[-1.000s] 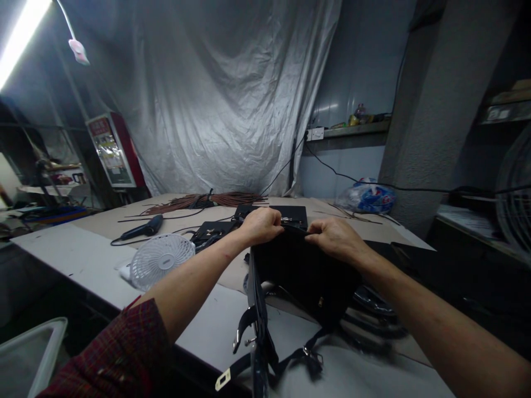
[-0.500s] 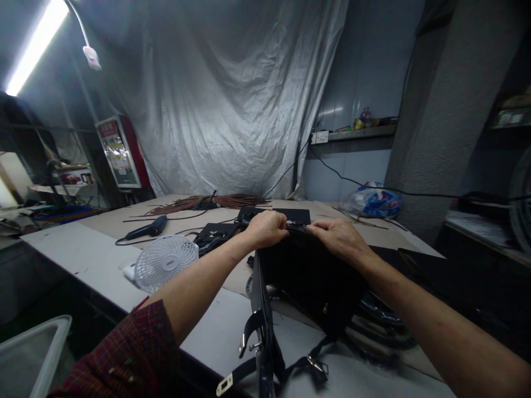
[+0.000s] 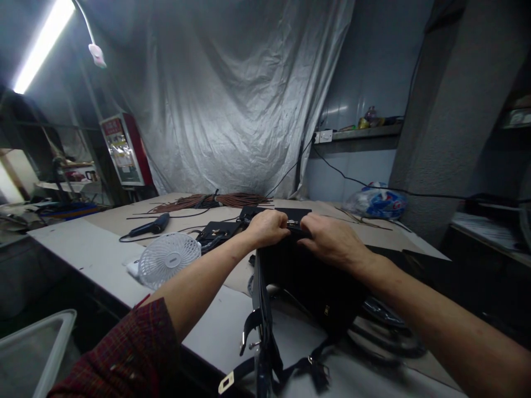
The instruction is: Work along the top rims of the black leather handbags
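A black bag [image 3: 307, 282] with straps and metal buckles stands on edge at the table's front. Its top edge is pinched in my left hand [image 3: 269, 228], fingers closed. Just to the right, my right hand [image 3: 334, 240] is closed over the same edge, thumb on the near side. Below hang a strap with a gold-coloured metal end [image 3: 226, 382] and a buckled strap [image 3: 318, 371]. A small zip pull [image 3: 327, 310] shows on the dark panel. Behind the hands lies another black bag piece [image 3: 301, 213], partly hidden.
A white fan [image 3: 170, 258] and a dark hand tool [image 3: 151, 225] with a cord lie on the left of the table. Brown cords [image 3: 207, 202] are bundled at the back. Black pieces lie at right. A white bin [image 3: 62, 337] stands lower left.
My right hand has shifted slightly left along the bag's top edge, its fingers now wrapped further over it. My left hand keeps its grip. The view has turned slightly left.
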{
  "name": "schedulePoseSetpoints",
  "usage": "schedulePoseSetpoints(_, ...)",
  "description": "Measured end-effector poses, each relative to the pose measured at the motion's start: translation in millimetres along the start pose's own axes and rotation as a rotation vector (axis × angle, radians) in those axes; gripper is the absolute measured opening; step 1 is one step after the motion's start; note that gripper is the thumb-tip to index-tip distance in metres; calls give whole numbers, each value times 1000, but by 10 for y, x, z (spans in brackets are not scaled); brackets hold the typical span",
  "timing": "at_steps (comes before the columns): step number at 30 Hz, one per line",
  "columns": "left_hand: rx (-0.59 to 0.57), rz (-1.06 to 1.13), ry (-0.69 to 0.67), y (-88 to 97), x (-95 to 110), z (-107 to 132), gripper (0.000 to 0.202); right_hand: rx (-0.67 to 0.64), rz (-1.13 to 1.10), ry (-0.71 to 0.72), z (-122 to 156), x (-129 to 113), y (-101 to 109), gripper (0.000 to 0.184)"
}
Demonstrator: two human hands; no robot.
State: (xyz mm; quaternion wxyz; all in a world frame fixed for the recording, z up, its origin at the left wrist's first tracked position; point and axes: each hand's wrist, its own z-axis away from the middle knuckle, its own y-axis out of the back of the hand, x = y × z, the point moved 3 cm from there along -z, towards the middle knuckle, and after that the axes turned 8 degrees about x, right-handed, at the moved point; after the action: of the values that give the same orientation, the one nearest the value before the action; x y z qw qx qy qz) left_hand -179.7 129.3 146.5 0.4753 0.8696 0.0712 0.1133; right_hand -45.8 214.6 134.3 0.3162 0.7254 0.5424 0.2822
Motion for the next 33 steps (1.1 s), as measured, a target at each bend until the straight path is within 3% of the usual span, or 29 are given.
schedulePoseSetpoints(3,-3,-2,-7,-8,2,-8,14,11,161,58,-10,-54,-41,16)
schedulePoseSetpoints(6,-7,-1,-7,-19,9,-14,16,39,96,-19,-25,23,-91,23)
schedulePoseSetpoints(11,-8,-22,-17,-29,17,-22,14,9,-286,-372,-48,297,-132,24)
schedulePoseSetpoints(16,-8,-6,-13,-18,21,-21,12,226,-312,-700,7,624,-75,28)
schedulePoseSetpoints(19,-16,-12,-8,-16,28,-21,12,329,-257,-655,30,711,-80,20)
schedulePoseSetpoints(22,-15,-21,-10,-17,28,-21,11,390,-257,-564,9,733,-102,53)
schedulePoseSetpoints(23,-13,-23,-9,-17,25,-21,11,352,-319,-568,-6,730,-120,56)
schedulePoseSetpoints(26,-14,-20,-10,-17,11,-15,11,64,-557,-586,-45,638,-157,33)
schedulePoseSetpoints(29,-7,-22,-13,-16,0,-9,12,-249,-673,-547,-14,452,-109,40)
schedulePoseSetpoints(31,-3,-31,-15,-18,-2,-6,11,-338,-702,-530,35,359,-60,42)
schedulePoseSetpoints(33,-8,-41,-14,-23,-1,-5,12,-342,-709,-519,77,323,-44,40)
